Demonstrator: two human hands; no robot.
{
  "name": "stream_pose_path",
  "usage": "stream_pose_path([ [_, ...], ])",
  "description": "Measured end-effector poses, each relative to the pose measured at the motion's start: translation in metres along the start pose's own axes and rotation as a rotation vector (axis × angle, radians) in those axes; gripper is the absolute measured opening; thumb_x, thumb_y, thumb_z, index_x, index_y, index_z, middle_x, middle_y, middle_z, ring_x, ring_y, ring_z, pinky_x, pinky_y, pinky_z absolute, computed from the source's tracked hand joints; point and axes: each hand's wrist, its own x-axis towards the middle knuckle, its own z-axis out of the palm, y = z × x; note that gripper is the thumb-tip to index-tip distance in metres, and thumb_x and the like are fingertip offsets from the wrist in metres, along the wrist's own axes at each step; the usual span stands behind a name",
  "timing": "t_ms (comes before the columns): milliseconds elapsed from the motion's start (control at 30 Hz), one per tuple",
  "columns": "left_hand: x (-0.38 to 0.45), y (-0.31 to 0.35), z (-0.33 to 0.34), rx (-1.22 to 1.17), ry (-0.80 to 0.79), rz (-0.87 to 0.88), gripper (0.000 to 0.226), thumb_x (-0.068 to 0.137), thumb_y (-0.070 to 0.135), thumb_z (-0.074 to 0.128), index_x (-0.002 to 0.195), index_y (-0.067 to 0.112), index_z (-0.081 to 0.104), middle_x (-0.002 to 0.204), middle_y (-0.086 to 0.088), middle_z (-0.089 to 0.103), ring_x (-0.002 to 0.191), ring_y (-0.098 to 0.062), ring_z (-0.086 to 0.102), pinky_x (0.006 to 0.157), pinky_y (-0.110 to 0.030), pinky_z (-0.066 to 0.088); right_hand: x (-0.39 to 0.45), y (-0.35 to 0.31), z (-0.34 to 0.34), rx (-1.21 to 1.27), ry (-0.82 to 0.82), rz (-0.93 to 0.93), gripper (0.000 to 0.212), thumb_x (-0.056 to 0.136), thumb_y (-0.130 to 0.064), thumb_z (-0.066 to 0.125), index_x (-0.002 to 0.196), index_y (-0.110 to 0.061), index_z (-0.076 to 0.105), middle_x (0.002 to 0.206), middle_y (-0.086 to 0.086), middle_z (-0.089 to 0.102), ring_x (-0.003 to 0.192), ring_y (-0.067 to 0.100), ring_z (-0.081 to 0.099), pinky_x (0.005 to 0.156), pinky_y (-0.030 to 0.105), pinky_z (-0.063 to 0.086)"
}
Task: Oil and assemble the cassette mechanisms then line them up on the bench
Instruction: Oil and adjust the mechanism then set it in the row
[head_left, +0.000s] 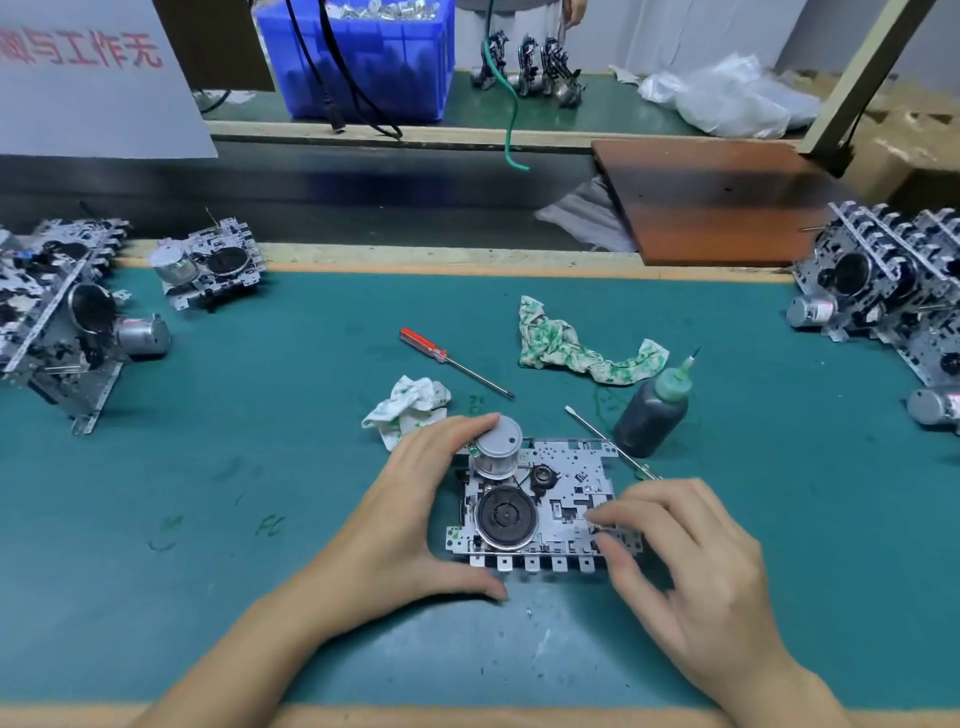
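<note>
The cassette mechanism (540, 509) lies flat just in front of the oil bottle (652, 410); the left hand (410, 519) cups its left edge and motor, the right hand (691, 566) pinches at its right side; assembly seems in hand; next it needs lining up with the others.

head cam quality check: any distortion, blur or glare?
Head view: wide-angle bowing bends the bench edge and stretches the mechanisms at the sides; right hand fingertips slightly motion-blurred; left hand sharp; lighting even, shadows soft, no strong glare on the metal plate.
</note>
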Motion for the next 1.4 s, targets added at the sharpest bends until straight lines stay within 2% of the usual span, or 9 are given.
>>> stream_pose_path([
  [133, 0.000, -0.001, 0.002, -0.045, -0.036, -0.046, 0.116, 0.051, 0.058, 0.084, 0.139, 0.059, 0.008, 0.141, 0.042, 0.018, 0.137, 0.008, 0.019, 0.107, -0.005, 0.016, 0.008, 0.005, -0.004, 0.122, 0.115, 0.270, 0.010, 0.089, -0.032, 0.057, 0.098, -0.030, 0.052, 0.093, -0.013, 0.049, 0.083, 0.003, 0.048, 0.076, 0.011, 0.038],
  [267, -0.001, 0.000, 0.003, -0.052, -0.021, -0.061, 0.109, 0.052, 0.059, 0.083, 0.136, 0.062, 0.014, 0.140, 0.042, 0.022, 0.134, 0.011, 0.025, 0.104, -0.003, 0.020, 0.032, 0.028, -0.005, 0.309, 0.126, 0.761, 0.052, 0.078, -0.022, 0.075, 0.108, -0.043, 0.038, 0.107, -0.020, 0.048, 0.097, 0.009, 0.051, 0.075, 0.020, 0.044],
  [367, -0.002, 0.001, 0.003, -0.046, -0.014, -0.053, 0.106, 0.053, 0.060, 0.080, 0.135, 0.065, 0.013, 0.138, 0.045, 0.021, 0.132, 0.013, 0.025, 0.102, -0.002, 0.020, 0.042, 0.041, 0.002, 0.239, -0.033, 0.866, 0.056, 0.075, -0.023, 0.078, 0.114, -0.034, 0.038, 0.111, -0.017, 0.052, 0.100, 0.011, 0.051, 0.081, 0.026, 0.039],
  [467, -0.003, 0.002, 0.003, -0.044, -0.015, -0.053, 0.109, 0.052, 0.060, 0.080, 0.134, 0.067, 0.009, 0.137, 0.048, 0.018, 0.132, 0.016, 0.022, 0.102, -0.001, 0.018, 0.044, 0.043, 0.007, 0.230, -0.043, 0.903, 0.037, 0.077, -0.024, 0.077, 0.103, -0.029, 0.050, 0.104, -0.011, 0.060, 0.098, 0.013, 0.057, 0.077, 0.025, 0.037],
  [600, -0.002, 0.003, 0.002, -0.005, -0.029, -0.056, 0.114, 0.046, 0.066, 0.079, 0.134, 0.067, 0.007, 0.136, 0.047, 0.018, 0.130, 0.017, 0.023, 0.101, -0.001, 0.018, 0.045, 0.033, 0.004, 0.366, 0.024, 0.799, 0.019, 0.089, -0.025, 0.063, 0.102, -0.037, 0.056, 0.100, -0.018, 0.066, 0.084, -0.008, 0.058, 0.072, 0.007, 0.041],
  [800, -0.003, 0.003, 0.003, 0.062, -0.047, -0.022, 0.117, 0.050, 0.072, 0.076, 0.141, 0.054, 0.006, 0.139, 0.039, 0.019, 0.132, 0.011, 0.023, 0.105, -0.005, 0.018, 0.050, -0.010, -0.012, 0.572, 0.249, 0.709, 0.021, 0.079, -0.042, 0.062, 0.098, -0.045, 0.055, 0.070, -0.004, 0.061, 0.053, 0.010, 0.049, 0.051, 0.021, 0.042],
  [1067, -0.003, 0.000, 0.005, 0.091, -0.045, 0.001, 0.115, 0.055, 0.073, 0.072, 0.143, 0.052, 0.001, 0.140, 0.041, 0.014, 0.131, 0.015, 0.019, 0.104, -0.002, 0.013, 0.052, -0.051, -0.001, 1.073, 0.452, 0.772, 0.029, 0.051, -0.036, 0.085, 0.076, -0.030, 0.073, 0.071, -0.010, 0.066, 0.054, 0.003, 0.053, 0.042, 0.013, 0.038],
  [1167, -0.003, 0.000, 0.005, 0.084, -0.043, -0.002, 0.115, 0.054, 0.074, 0.071, 0.142, 0.055, -0.001, 0.140, 0.042, 0.013, 0.131, 0.015, 0.019, 0.104, -0.002, 0.013, 0.051, -0.059, 0.007, 1.216, 0.561, 0.861, 0.008, 0.064, -0.036, 0.072, 0.070, -0.030, 0.073, 0.062, -0.011, 0.062, 0.049, 0.002, 0.050, 0.038, 0.012, 0.035],
  [1400, -0.004, 0.000, 0.006, 0.091, -0.038, 0.006, 0.114, 0.055, 0.074, 0.070, 0.142, 0.055, -0.002, 0.139, 0.045, 0.011, 0.131, 0.016, 0.018, 0.104, -0.002, 0.013, 0.047, -0.069, 0.028, 1.139, 0.649, 0.928, 0.018, 0.065, -0.049, 0.066, 0.065, -0.032, 0.071, 0.057, -0.008, 0.061, 0.046, 0.005, 0.053, 0.035, 0.015, 0.035],
])
